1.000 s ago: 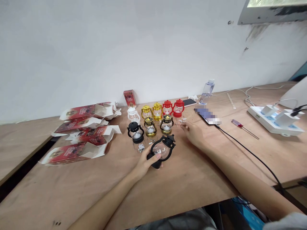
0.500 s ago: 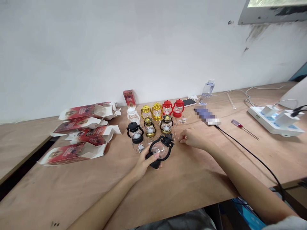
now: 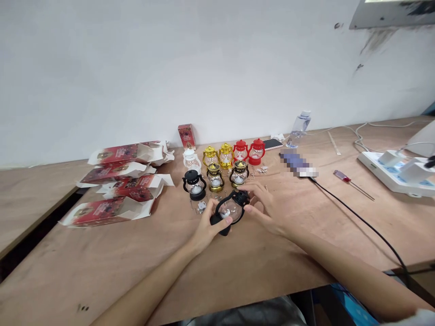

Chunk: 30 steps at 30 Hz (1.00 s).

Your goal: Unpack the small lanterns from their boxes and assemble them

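My left hand (image 3: pixel 208 231) is wrapped round the base of a small black lantern (image 3: pixel 232 209) with a clear globe, held tilted above the table with its cap to the upper right. My right hand (image 3: pixel 263 209) has its thumb and fingers curved round the cap end of that lantern. Behind it, on the table, stand another black lantern (image 3: pixel 195 186), a white lantern (image 3: pixel 192 160), two bronze-gold ones (image 3: pixel 215 179), two gold ones (image 3: pixel 210 157) and two red ones (image 3: pixel 256 153). Small metal parts (image 3: pixel 201 207) and bent wires lie among them.
Opened red boxes (image 3: pixel 112 210) lie at the left; a closed red box (image 3: pixel 187 136) leans on the wall. To the right are a water bottle (image 3: pixel 299 130), a blurred phone-like item (image 3: pixel 295 163) on a black cable, a screwdriver (image 3: pixel 346 180) and a power strip (image 3: pixel 387 174).
My right hand has moved left from the wires on the table to the lantern's cap. The left hand still holds the lantern. The view has shifted slightly.
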### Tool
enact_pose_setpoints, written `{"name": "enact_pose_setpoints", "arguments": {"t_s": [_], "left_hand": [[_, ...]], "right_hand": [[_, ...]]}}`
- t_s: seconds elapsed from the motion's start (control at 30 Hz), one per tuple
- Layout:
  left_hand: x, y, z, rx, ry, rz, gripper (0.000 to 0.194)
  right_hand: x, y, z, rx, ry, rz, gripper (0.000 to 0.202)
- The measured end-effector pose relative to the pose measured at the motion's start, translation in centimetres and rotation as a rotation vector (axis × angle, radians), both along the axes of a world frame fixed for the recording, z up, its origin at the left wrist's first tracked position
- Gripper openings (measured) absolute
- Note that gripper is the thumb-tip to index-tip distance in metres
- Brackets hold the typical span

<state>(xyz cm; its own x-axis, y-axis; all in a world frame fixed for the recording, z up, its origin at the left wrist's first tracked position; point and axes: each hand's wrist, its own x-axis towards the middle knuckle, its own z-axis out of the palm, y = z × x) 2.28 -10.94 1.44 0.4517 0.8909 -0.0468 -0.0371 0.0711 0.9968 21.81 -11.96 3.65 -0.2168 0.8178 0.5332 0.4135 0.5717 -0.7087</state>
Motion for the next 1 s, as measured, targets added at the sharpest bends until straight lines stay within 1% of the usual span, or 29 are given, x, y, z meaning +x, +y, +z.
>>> {"name": "enact_pose_setpoints", "arguments": {"t_s": [0.07, 0.13, 0.2, 0.33, 0.43, 0.5, 0.57, 0.63, 0.67, 0.73, 0.8, 0.83, 0.93, 1.0], "left_hand": [[-0.1, 0.0, 0.1, 0.088, 0.048, 0.028, 0.045], [-0.1, 0.0, 0.1, 0.173, 0.101, 0.059, 0.045], [-0.2, 0.0, 0.1, 0.244, 0.128, 0.093, 0.045], [-0.1, -0.3, 0.2, 0.32, 0.094, 0.147, 0.05], [-0.1, -0.4, 0.5, 0.381, 0.037, 0.252, 0.049], [-0.2, -0.4, 0.7, 0.449, 0.026, 0.355, 0.045], [-0.4, -0.3, 0.9, 0.506, 0.043, 0.444, 0.043], [-0.6, -0.4, 1.0, 0.541, 0.066, 0.486, 0.042], [-0.6, -0.4, 1.0, 0.563, 0.071, 0.484, 0.042], [-0.7, -0.6, 0.9, 0.633, 0.086, 0.449, 0.043], [-0.7, -0.7, 0.7, 0.754, 0.118, 0.413, 0.044], [-0.7, -0.8, 0.6, 0.829, 0.144, 0.406, 0.044], [-0.8, -0.7, 0.4, 1.058, 0.282, 0.415, 0.044], [-0.9, -0.7, 0.3, 1.172, 0.406, 0.411, 0.042]], "right_hand": [[-0.2, 0.0, -0.1, -0.03, 0.002, 0.005, 0.032], [-0.1, 0.3, -0.3, -0.103, 0.039, 0.001, 0.031], [0.0, 0.6, -0.6, -0.187, 0.107, 0.026, 0.03], [0.0, 1.1, -0.9, -0.289, 0.286, 0.067, 0.025], [-0.2, 1.2, -0.8, -0.398, 0.429, 0.093, 0.028], [-0.6, 1.1, -1.0, -0.508, 0.467, 0.14, 0.031], [-1.0, 0.9, -1.4, -0.622, 0.457, 0.223, 0.034], [-1.6, 0.7, -2.0, -0.717, 0.429, 0.321, 0.037], [-1.9, 0.6, -2.4, -0.744, 0.41, 0.365, 0.037], [-2.4, 0.3, -3.0, -0.743, 0.365, 0.415, 0.036], [-2.6, 0.1, -3.5, -0.676, 0.331, 0.387, 0.034], [-2.6, 0.1, -3.6, -0.624, 0.317, 0.335, 0.033], [-2.4, -0.2, -3.5, -0.437, 0.277, 0.117, 0.027], [-2.1, -0.5, -3.1, -0.279, 0.271, 0.021, 0.02]]}}
